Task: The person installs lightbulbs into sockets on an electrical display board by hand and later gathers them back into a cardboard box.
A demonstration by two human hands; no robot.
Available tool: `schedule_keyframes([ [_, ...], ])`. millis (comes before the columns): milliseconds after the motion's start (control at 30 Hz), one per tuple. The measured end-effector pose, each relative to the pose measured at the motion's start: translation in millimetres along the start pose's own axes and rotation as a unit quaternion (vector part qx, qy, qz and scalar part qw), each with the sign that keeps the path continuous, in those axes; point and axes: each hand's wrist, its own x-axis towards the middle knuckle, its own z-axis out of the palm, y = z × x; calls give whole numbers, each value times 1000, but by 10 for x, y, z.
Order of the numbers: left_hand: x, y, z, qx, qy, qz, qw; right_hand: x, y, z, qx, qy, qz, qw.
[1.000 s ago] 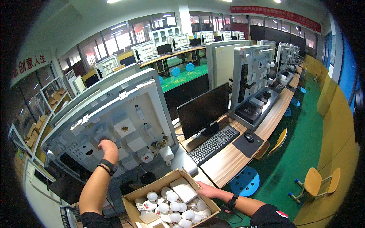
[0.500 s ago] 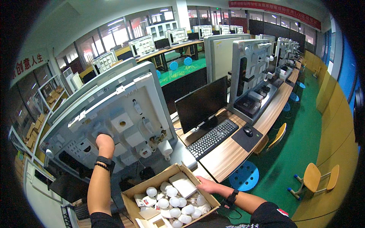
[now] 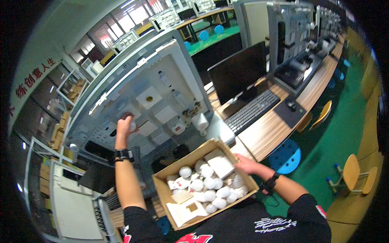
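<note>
My left hand (image 3: 123, 128) is closed around a small roundish white thing with a dark reddish end (image 3: 127, 116). Motion blur hides its exact kind. The hand is in front of a grey upright panel (image 3: 164, 91) fitted with white boxes, sockets and small devices; I cannot tell whether they touch. Fingers of my right hand (image 3: 245, 164) grip the right rim of an open cardboard box (image 3: 161, 193), held tilted before my body. Inside lie several white light bulbs (image 3: 209, 183), a white carton (image 3: 219, 163) and an opened white box (image 3: 188, 212) with a square hole.
Right of the panel, a wooden desk (image 3: 259, 139) carries a black monitor (image 3: 239, 73), a keyboard (image 3: 253, 111) and a mouse (image 3: 291, 105) on a pad. A blue round stool (image 3: 287, 157) and yellow chairs (image 3: 351, 172) stand on the green floor. More panels line the desks.
My left hand has drawn back from the panel's devices and now shows a small white thing with a dark end. The whole view has swung left and down; my right hand keeps gripping the box.
</note>
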Motion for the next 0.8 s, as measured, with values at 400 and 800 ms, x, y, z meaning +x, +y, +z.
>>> schedule_keyframes([
  [400,-201,-41,674,-360,-65,12,931,96,578,-373,49,11,-65,997],
  [800,-15,-253,1088,-689,-146,-28,709,175,602,-582,46,4,-38,998],
])
